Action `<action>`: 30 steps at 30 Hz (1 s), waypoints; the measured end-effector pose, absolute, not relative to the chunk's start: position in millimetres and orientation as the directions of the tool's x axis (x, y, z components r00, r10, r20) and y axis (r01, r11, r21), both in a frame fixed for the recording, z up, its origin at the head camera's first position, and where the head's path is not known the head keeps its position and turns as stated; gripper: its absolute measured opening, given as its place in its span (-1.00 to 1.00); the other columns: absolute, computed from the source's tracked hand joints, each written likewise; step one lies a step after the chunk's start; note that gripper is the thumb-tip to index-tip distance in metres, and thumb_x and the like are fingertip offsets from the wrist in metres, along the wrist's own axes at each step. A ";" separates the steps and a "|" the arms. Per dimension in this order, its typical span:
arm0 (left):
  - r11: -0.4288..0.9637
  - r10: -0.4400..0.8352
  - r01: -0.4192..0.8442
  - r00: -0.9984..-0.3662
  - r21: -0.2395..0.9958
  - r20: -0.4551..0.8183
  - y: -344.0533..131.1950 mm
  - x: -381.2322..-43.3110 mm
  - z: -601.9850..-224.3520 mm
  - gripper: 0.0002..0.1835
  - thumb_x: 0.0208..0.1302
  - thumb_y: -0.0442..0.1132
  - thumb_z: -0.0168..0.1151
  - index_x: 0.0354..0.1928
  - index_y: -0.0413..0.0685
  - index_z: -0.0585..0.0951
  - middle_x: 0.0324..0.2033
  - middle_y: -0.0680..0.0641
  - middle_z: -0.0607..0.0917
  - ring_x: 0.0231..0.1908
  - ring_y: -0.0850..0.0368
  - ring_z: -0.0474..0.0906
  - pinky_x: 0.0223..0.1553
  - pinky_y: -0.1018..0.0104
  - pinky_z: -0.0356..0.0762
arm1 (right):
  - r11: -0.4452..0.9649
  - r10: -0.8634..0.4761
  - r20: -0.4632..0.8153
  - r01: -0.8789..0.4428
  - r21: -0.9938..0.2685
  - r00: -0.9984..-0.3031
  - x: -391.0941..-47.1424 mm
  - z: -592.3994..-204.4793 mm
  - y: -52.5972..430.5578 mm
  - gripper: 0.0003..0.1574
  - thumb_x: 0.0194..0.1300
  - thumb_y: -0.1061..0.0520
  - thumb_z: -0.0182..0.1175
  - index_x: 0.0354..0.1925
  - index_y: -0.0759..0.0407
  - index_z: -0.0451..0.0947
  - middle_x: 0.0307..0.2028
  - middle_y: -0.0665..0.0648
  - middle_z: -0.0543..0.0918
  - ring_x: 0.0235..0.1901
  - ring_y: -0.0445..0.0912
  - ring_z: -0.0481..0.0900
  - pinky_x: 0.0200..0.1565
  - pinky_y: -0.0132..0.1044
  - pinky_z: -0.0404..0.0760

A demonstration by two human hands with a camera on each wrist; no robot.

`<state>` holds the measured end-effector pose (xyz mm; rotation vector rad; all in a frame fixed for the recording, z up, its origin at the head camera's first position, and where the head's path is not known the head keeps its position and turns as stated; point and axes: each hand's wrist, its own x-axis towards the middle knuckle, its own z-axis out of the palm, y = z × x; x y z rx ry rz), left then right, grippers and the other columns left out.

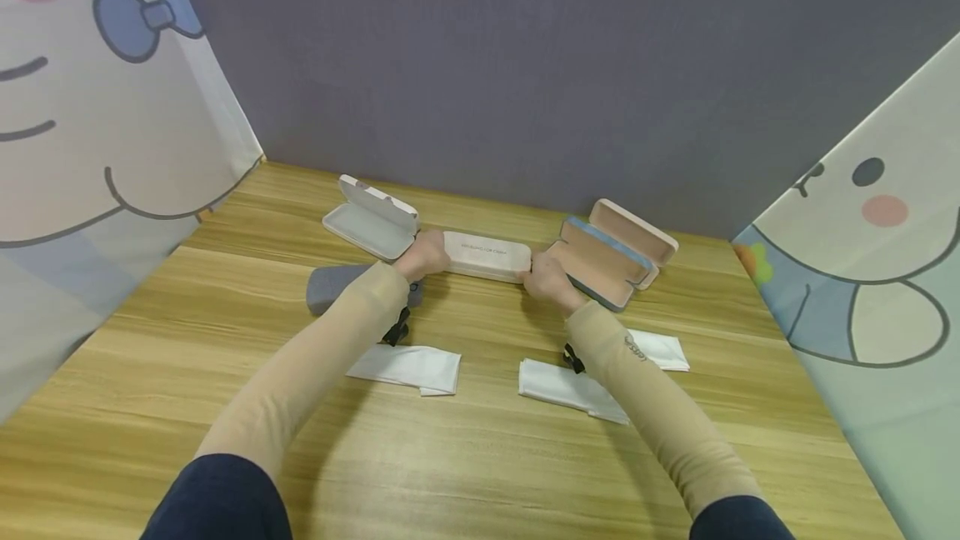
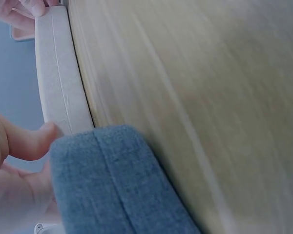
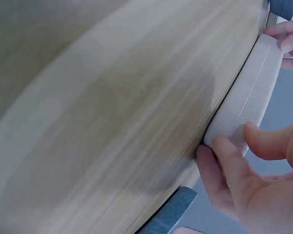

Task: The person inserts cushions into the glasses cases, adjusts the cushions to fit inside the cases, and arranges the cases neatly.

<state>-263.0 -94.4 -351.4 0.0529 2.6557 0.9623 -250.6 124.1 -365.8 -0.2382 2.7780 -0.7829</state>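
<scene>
A closed white glasses case (image 1: pixel 487 255) with small lettering on its lid lies near the back of the table. My left hand (image 1: pixel 425 255) grips its left end, thumb on the side facing me in the left wrist view. At the opposite end my right hand (image 1: pixel 551 280) pinches the case between thumb and fingers, as the right wrist view shows. Just left of my left hand stands an open glasses case (image 1: pixel 371 227) with a pale grey lining. A closed grey-blue glasses case (image 2: pixel 112 170) lies partly hidden behind my left forearm. Beside my right hand is an open blue-edged glasses case (image 1: pixel 592 267) lined in peach.
A pale pink-edged open lid (image 1: pixel 637 232) rises behind the blue-edged case. Nearer me lie folded white cloths, one (image 1: pixel 408 367) by the left forearm, others (image 1: pixel 570 388) (image 1: pixel 660 348) around the right. A grey wall (image 1: pixel 487 90) backs the wooden table (image 1: pixel 450 473); printed cloth panels flank it.
</scene>
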 end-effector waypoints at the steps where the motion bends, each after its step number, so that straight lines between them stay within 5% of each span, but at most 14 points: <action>1: 0.773 0.138 -0.075 -0.949 0.629 -0.282 -94.9 -262.6 -351.3 -0.57 0.23 -0.45 0.01 0.16 -0.44 0.38 -0.06 -0.28 0.54 -0.44 0.06 0.25 -0.45 0.35 0.23 | 0.838 -0.221 -0.192 -0.085 -0.538 -0.956 -250.1 -365.8 123.9 -0.51 0.44 0.18 0.01 0.23 0.41 0.33 -0.34 0.20 0.50 -0.58 -0.12 0.26 -0.52 -0.37 0.28; 5: 0.758 0.138 -0.092 -0.945 0.646 -0.297 -96.3 -260.9 -352.3 -0.59 0.22 -0.47 -0.02 0.13 -0.45 0.38 -0.12 -0.25 0.50 -0.44 0.06 0.22 -0.45 0.33 0.21 | 0.790 -0.214 -0.214 -0.041 -0.612 -0.953 -247.0 -365.0 125.0 -0.45 0.43 0.18 0.03 0.29 0.42 0.28 0.00 0.37 0.57 -0.27 0.00 0.53 -0.33 -0.36 0.44; 9: 0.741 0.156 -0.089 -0.941 0.666 -0.300 -94.1 -257.8 -352.2 -0.60 0.22 -0.48 -0.06 0.11 -0.45 0.37 -0.17 -0.21 0.44 -0.44 0.07 0.20 -0.42 0.32 0.20 | 0.720 -0.195 -0.251 0.036 -0.693 -0.948 -243.7 -363.9 130.3 -0.34 0.42 0.22 0.04 0.37 0.46 0.13 0.23 0.40 0.43 0.12 0.11 0.51 -0.11 -0.32 0.53; 14: 0.760 0.170 -0.074 -0.937 0.646 -0.307 -88.1 -253.3 -347.9 -0.62 0.21 -0.49 -0.09 0.08 -0.46 0.37 -0.28 -0.18 0.39 -0.50 0.10 0.15 -0.49 0.35 0.15 | 0.688 -0.203 -0.253 0.046 -0.724 -0.946 -242.1 -363.0 136.6 -0.32 0.42 0.26 0.02 0.38 0.50 0.07 0.26 0.45 0.38 0.19 0.16 0.48 0.03 -0.25 0.60; 23: 0.839 0.183 -0.014 -0.934 0.545 -0.306 -76.4 -242.2 -347.8 -0.56 0.19 -0.49 -0.04 0.15 -0.44 0.41 -0.04 -0.27 0.55 -0.44 0.09 0.29 -0.52 0.41 0.21 | 0.740 -0.194 -0.252 0.027 -0.672 -0.948 -231.6 -362.4 148.5 -0.29 0.39 0.22 0.07 0.34 0.55 0.10 0.26 0.49 0.37 0.27 0.23 0.39 0.18 -0.07 0.52; 30: 0.852 0.233 0.082 -0.944 0.517 -0.234 -67.7 -226.7 -348.5 -0.76 0.12 -0.52 -0.01 -0.15 -0.38 0.51 -0.32 -0.16 0.52 -0.49 0.12 0.29 -0.58 0.45 0.21 | 0.755 -0.242 -0.228 -0.035 -0.655 -0.943 -221.5 -362.9 157.4 -0.35 0.40 0.23 0.05 0.32 0.55 0.16 0.22 0.48 0.43 0.25 0.23 0.41 0.17 -0.03 0.52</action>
